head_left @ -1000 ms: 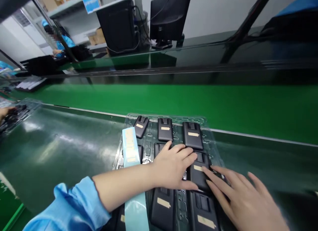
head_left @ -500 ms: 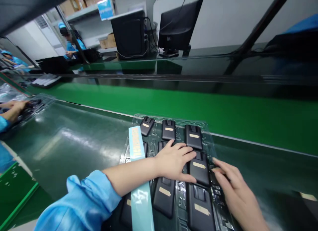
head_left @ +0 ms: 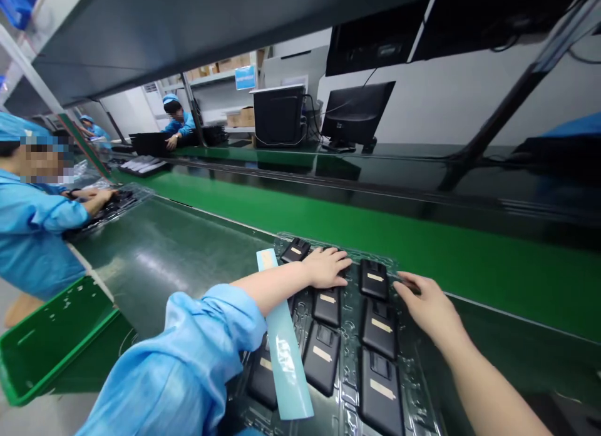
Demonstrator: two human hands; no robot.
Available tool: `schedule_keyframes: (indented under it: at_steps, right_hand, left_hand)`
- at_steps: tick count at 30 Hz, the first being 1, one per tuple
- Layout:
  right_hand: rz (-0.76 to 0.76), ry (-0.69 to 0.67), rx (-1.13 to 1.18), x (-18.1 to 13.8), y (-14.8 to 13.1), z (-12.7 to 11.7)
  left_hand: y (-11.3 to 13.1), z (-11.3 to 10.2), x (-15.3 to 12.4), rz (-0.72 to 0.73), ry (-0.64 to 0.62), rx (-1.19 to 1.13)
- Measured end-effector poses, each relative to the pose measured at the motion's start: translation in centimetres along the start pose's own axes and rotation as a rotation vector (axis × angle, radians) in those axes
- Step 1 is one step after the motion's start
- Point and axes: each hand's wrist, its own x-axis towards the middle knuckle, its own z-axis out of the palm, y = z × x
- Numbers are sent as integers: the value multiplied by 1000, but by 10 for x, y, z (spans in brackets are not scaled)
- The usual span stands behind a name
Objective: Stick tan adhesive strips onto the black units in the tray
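A clear plastic blister tray (head_left: 347,361) holds several black plastic cases (head_left: 379,326), each with a small cream label strip. My left hand (head_left: 326,267) lies flat, fingers stretched out, over the top case of the middle column and mostly covers it. Under my left forearm a long light-blue backing strip (head_left: 287,361) lies across the left column, cream pieces at its far end. At the tray's right edge, beside the far right case, my right hand (head_left: 425,298) pinches the rim between thumb and fingers. Its fingertips are partly hidden.
A green conveyor belt (head_left: 225,201) runs past the far side of the work table (head_left: 173,242). To the left, a co-worker in blue (head_left: 42,217) handles dark parts, and a green bin (head_left: 61,342) stands below. A grey shelf (head_left: 211,23) hangs overhead.
My left hand has moved from the right column to the far middle case. My right hand has slid farther along the tray's right edge. The view has tilted up and turned left.
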Motion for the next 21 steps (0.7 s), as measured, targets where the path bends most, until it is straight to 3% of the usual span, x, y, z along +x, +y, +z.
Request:
schedule_keyframes:
  at_steps: [3, 8, 15, 21]
  right_hand:
    - [-103, -29, -30, 17, 8, 13]
    - [-194, 23, -100, 8, 22, 29]
    - [-206, 26, -174, -2, 29, 24]
    - [-209, 2, -248, -4, 31, 22]
  left_hand:
    - [8, 0, 19, 77, 11, 32]
    - [12, 5, 42, 220, 0, 60]
    - [-5, 10, 61, 470, 35, 169]
    - [-9, 10, 66, 525, 24, 164]
